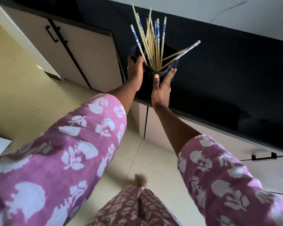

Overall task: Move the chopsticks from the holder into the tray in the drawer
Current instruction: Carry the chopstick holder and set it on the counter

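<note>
A dark blue holder (pixel 149 73) stands on the black countertop (pixel 219 75) near its front edge. Several chopsticks (pixel 152 41), bamboo with blue-and-white patterned ends, stick up out of it and fan outward. My left hand (pixel 135 74) grips the holder's left rim, fingers curled over the edge. On the holder's right side lies my right hand (pixel 162 88), fingers straight along the wall and thumb at the front. No drawer tray is in view.
Beige cabinet doors with black handles (pixel 51 34) run below the counter on the left. A drawer front with a black handle (pixel 264 156) sits lower right. Cream floor tiles (pixel 31 95) lie below, and my foot (pixel 141 180) shows near the bottom.
</note>
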The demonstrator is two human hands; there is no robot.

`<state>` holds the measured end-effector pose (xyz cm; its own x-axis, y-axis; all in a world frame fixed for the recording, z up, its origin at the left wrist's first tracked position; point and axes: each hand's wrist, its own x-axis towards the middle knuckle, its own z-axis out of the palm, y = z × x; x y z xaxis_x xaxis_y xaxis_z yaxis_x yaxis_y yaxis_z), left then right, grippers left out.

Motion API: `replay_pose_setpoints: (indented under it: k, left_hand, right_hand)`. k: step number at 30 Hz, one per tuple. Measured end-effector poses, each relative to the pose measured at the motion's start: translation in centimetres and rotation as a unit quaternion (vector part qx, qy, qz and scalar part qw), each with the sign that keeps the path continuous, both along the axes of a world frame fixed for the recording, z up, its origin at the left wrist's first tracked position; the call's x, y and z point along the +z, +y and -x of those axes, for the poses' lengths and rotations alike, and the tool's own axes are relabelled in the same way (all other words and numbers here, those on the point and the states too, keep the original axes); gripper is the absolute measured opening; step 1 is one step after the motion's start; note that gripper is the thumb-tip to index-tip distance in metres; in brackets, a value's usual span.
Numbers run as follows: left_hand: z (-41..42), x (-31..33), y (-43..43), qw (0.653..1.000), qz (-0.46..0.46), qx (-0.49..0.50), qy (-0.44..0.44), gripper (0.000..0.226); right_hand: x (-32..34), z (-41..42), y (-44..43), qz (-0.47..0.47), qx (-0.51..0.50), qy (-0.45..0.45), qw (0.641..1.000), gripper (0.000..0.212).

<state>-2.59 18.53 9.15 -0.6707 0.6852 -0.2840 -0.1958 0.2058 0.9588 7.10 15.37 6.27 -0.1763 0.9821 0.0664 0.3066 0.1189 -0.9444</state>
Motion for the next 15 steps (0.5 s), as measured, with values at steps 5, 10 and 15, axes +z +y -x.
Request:
replay_pose_setpoints:
  k: [5, 10, 15]
  left_hand:
    - [-0.9, 0.0, -4.4, 0.999, 0.001, 0.023, 0.025, 0.031]
    - [-2.2, -0.3, -12.1, 0.997, -0.018, 0.046, 0.060, 0.036]
    - [-3.7, -1.6, -20.7, 0.996, -0.005, 0.066, 0.054, 0.034]
  right_hand:
    - [-0.2, -0.5, -3.5, 0.011, -0.037, 0.032, 0.999, 0.067]
    - [-0.7, -0.9, -10.6, 0.029, -0.104, 0.017, 0.994, 0.056]
    - [-1.6, -2.2, -18.6, 0.034, -0.121, 0.038, 0.991, 0.053]
